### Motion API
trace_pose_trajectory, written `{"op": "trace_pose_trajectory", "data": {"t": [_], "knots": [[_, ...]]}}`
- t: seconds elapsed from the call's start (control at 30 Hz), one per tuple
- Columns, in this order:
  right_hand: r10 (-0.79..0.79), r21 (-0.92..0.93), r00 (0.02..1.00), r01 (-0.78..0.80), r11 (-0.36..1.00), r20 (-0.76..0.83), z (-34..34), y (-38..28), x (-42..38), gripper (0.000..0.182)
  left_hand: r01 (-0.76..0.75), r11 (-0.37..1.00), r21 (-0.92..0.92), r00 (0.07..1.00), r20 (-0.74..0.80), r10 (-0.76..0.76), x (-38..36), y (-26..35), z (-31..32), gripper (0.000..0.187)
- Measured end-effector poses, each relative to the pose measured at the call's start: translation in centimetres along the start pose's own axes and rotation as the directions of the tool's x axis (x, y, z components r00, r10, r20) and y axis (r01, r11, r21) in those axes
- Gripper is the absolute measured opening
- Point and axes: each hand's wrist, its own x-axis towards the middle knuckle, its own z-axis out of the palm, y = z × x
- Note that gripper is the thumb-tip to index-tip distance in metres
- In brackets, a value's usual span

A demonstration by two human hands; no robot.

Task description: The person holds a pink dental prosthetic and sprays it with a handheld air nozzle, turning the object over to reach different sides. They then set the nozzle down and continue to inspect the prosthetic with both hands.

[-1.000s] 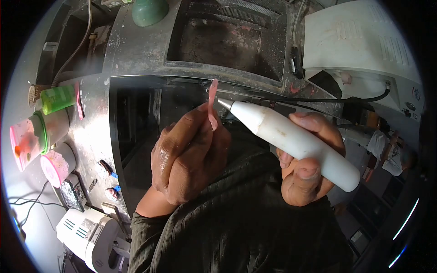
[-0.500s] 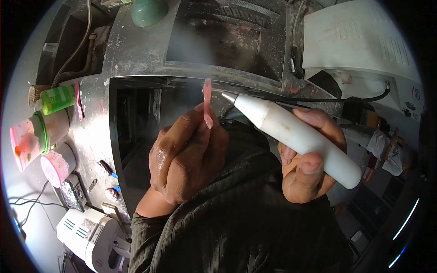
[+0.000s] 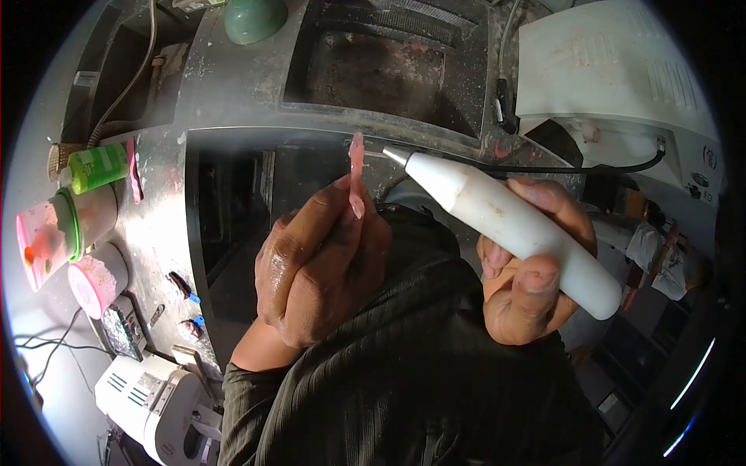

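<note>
My left hand (image 3: pixel 322 268) is closed, its wet fingertips pinching a thin pink denture piece (image 3: pixel 357 175) that stands upright, seen nearly edge-on. My right hand (image 3: pixel 536 264) wraps round a white steam-cleaner handpiece (image 3: pixel 493 210). Its metal nozzle (image 3: pixel 396 156) points left toward the denture piece, a small gap apart from it. Pale mist (image 3: pixel 233 116) hangs to the left of the denture piece.
A metal bench (image 3: pixel 233 78) with a recessed basin (image 3: pixel 377 78) lies ahead. At left are a green bottle (image 3: pixel 99 168), pink-lidded tubs (image 3: pixel 97 281) and a white machine (image 3: pixel 151 400). A white cabinet unit (image 3: pixel 614 70) with a black hose (image 3: pixel 590 168) stands right.
The mist has thinned over the basin and now spreads leftward over the bench. The handpiece has shifted slightly right, away from the denture piece. Both hands keep their hold.
</note>
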Motion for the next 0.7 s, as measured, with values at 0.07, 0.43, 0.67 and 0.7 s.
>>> {"op": "trace_pose_trajectory", "data": {"t": [0.07, 0.43, 0.67, 0.7], "knots": [[-0.015, -0.001, 1.0, 0.015, 1.0, -0.001, 0.3, 0.0, -0.1, 0.042, 0.033, 0.998, 0.046, 0.994, 0.102, -0.037, 0.4, 0.5, -0.5, 0.025], [0.045, -0.229, 0.999, -0.05, 0.972, -0.026, -0.4, -0.3, 0.2, 0.053, 0.098, 0.994, -0.036, 0.995, 0.033, -0.097, -0.8, 0.1, -0.8, 0.025], [0.074, -0.026, 0.97, -0.083, 0.996, -0.232, -1.2, 1.0, 0.7, 0.044, 0.445, 0.671, -0.593, 0.841, 0.02, -0.54, -1.5, 0.9, -0.8, 0.014], [0.089, -0.06, 0.975, -0.103, 0.993, -0.206, -1.4, 1.0, 0.6, 0.048, 0.467, 0.646, -0.604, 0.827, 0.038, -0.561, -1.5, 1.0, -1.0, 0.014]]}}
